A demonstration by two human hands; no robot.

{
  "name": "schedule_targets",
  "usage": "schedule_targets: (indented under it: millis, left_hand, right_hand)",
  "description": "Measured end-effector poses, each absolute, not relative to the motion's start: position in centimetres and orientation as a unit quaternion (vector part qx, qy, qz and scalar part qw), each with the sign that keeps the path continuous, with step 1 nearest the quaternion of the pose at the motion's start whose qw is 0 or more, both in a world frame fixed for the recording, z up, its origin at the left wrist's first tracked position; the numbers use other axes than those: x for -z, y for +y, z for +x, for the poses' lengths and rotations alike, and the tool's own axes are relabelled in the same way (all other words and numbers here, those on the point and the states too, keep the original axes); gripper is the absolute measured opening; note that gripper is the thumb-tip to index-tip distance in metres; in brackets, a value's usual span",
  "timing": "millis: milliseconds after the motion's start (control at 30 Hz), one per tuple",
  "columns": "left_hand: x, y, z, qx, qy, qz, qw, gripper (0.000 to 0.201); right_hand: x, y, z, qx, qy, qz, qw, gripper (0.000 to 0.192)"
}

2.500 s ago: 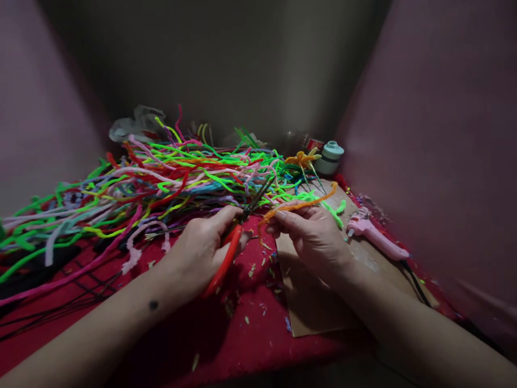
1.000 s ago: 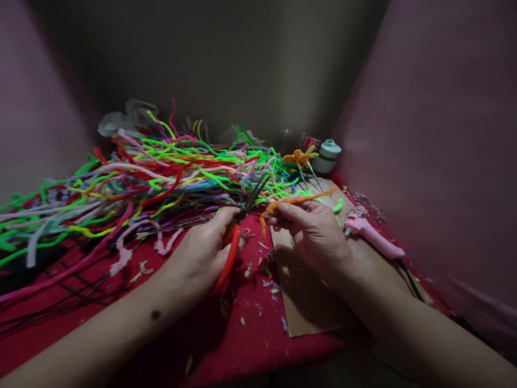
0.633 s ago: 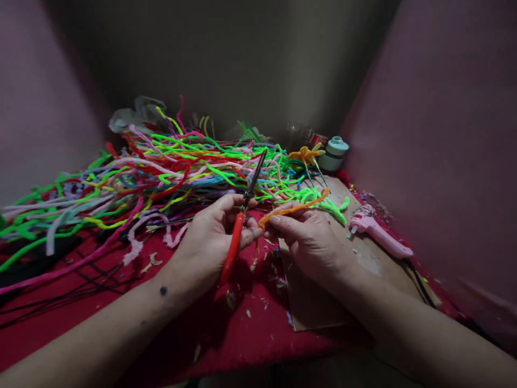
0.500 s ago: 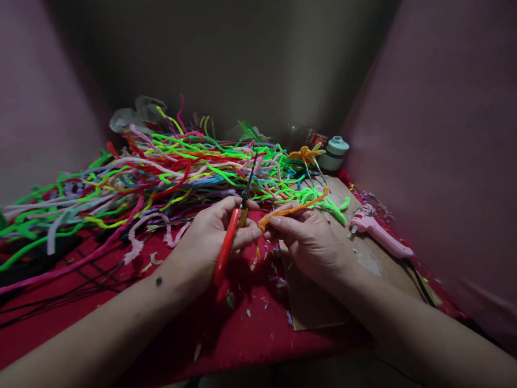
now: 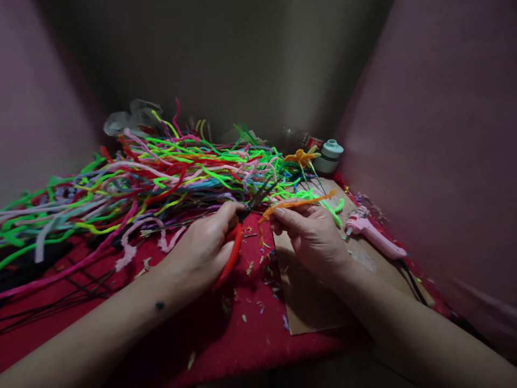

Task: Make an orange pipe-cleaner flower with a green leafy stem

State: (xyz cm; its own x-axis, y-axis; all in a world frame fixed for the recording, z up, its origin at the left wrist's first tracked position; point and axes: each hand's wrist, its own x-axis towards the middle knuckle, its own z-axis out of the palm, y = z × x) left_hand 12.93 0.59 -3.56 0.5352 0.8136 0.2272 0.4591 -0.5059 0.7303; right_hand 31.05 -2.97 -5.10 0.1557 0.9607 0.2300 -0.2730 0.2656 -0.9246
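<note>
My left hand (image 5: pixel 204 245) is closed around a pair of scissors with red handles (image 5: pixel 234 256). Their dark blades point up and to the right, and look slightly parted. Between the thumb and fingers of my right hand (image 5: pixel 313 231) is an orange pipe cleaner (image 5: pixel 301 203). It runs to the right across the fingers, and its left end bends down in a thin strand near the blades. The blades are left of the pipe cleaner; I cannot tell whether they touch it. Parts of the scissor handles are hidden by my left hand.
A big heap of colourful pipe cleaners (image 5: pixel 173 172) spreads across the back and left. To the right, a pink glue gun (image 5: pixel 375 234) lies on cardboard (image 5: pixel 311 302). Orange and yellow flowers (image 5: pixel 301 157) stand by a pale jar (image 5: pixel 329 161). Scraps litter the red cloth (image 5: pixel 238 350).
My left hand has turned the scissors into a grip with the blades tilted toward the right hand. My right hand still pinches the orange pipe cleaner, whose left end now hangs visibly.
</note>
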Motion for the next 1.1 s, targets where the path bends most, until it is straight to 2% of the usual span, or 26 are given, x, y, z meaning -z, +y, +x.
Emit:
schedule_targets:
  millis: [100, 267, 500, 867, 1100]
  left_hand:
    - [4.0, 0.7, 12.7, -0.223, 0.377, 0.874, 0.211, 0.039]
    - [4.5, 0.9, 12.7, -0.202, 0.352, 0.901, 0.151, 0.036]
    - [4.7, 0.8, 12.7, -0.200, 0.343, 0.911, 0.115, 0.029]
    - [4.9, 0.9, 12.5, -0.188, 0.347, 0.914, 0.093, 0.032]
    - [5.3, 0.7, 12.8, -0.190, 0.336, 0.922, 0.012, 0.030]
  right_hand:
    - [5.0, -2.8, 31.2, -0.457, -0.456, -0.374, 0.665, 0.002]
    - [5.1, -2.6, 31.4, -0.436, -0.466, -0.379, 0.670, 0.003]
    - [5.2, -2.5, 31.7, -0.444, -0.460, -0.375, 0.672, 0.004]
    - [5.1, -2.4, 31.8, -0.446, -0.468, -0.376, 0.664, 0.005]
    - [5.2, -2.6, 31.7, -0.448, -0.453, -0.390, 0.665, 0.004]
